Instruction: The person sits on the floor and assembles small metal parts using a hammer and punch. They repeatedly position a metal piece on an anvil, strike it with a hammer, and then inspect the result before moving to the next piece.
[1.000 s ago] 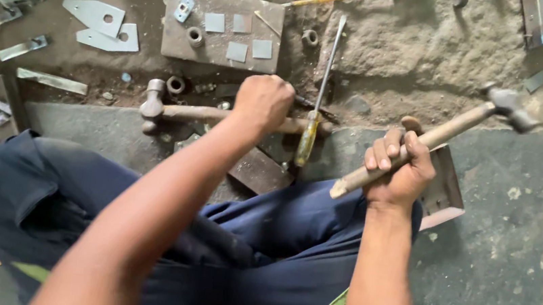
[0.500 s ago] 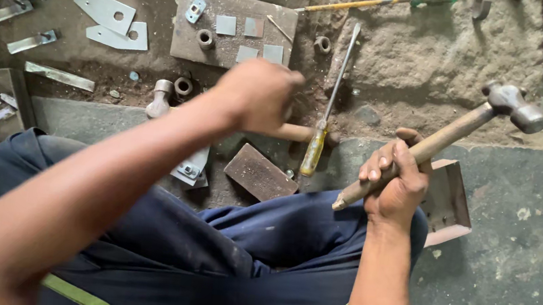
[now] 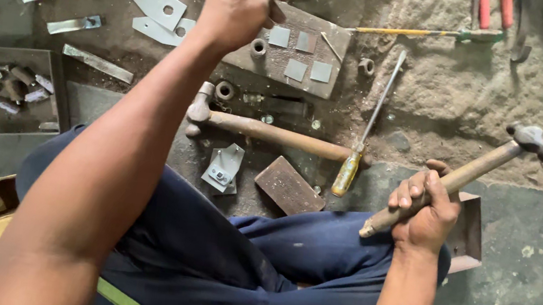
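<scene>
Gripping the ball-peen hammer [image 3: 480,171] low on its wooden handle, our right hand [image 3: 424,214] is clenched around it, head raised out to its right. Our left hand [image 3: 237,5] is closed over something small, perhaps a punch, just above the steel plate [image 3: 312,31]; we cannot tell what. We should hold that piece upright and strike squarely. A second hammer [image 3: 267,130] lies between both hands.

ball-peen hammer [image 3: 480,171] — wooden handle, gripped low | head raised, tilted right
</scene>
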